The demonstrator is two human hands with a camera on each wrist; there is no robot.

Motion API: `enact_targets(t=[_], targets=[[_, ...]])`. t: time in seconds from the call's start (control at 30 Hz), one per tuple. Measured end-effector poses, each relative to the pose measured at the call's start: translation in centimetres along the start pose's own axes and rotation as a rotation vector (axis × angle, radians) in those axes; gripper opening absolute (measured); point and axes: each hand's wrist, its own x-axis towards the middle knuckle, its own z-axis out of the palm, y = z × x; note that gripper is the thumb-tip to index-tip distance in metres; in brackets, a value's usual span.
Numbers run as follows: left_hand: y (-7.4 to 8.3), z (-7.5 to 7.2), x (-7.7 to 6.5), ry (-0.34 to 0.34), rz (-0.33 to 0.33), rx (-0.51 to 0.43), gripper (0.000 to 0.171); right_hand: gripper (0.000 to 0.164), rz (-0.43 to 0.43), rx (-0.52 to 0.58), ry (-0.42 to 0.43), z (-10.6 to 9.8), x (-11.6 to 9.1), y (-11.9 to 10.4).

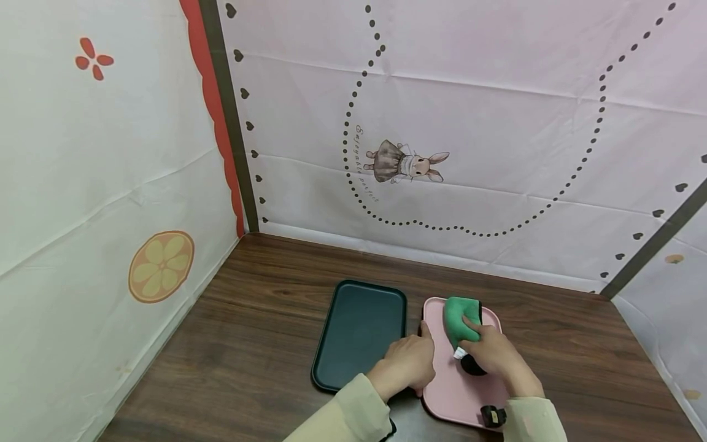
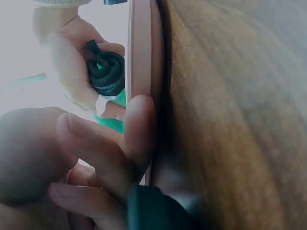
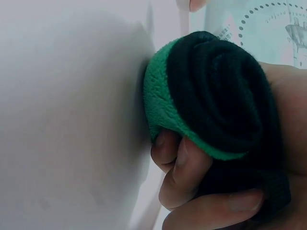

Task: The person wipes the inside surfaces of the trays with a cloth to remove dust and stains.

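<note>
A roll of green fuzzy cloth with black edging (image 1: 459,316) and a small white tag lies over the pink tray (image 1: 450,396). My right hand (image 1: 497,355) grips it, fingers curled round its side. In the right wrist view the end of the cloth (image 3: 211,96) shows black coiled layers with green outside, close to the pale tray surface. My left hand (image 1: 407,362) rests at the tray's left edge, one finger stretched along the rim. The left wrist view shows a fingertip (image 2: 140,112) touching the tray's side wall (image 2: 140,48); the other fingers are loosely bent.
A dark green tray (image 1: 361,331) lies left of the pink one on the brown wood-grain table (image 1: 237,344). White printed sheets (image 1: 475,80) stand behind and at both sides. A small black device (image 1: 493,416) sits at the right wrist.
</note>
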Motion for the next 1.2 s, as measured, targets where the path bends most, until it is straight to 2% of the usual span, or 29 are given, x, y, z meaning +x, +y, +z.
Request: enact_targets(t=[0.73, 1.2], targets=[[0.1, -0.1, 0.0, -0.002, -0.013, 0.022, 0.088, 0.068, 0.033, -0.039, -0.004, -1.0, -0.3, 1.7], [0.2, 0.0, -0.1, -0.012, -0.016, -0.003, 0.086, 0.067, 0.060, -0.038, -0.003, -1.4, -0.6, 2.3]])
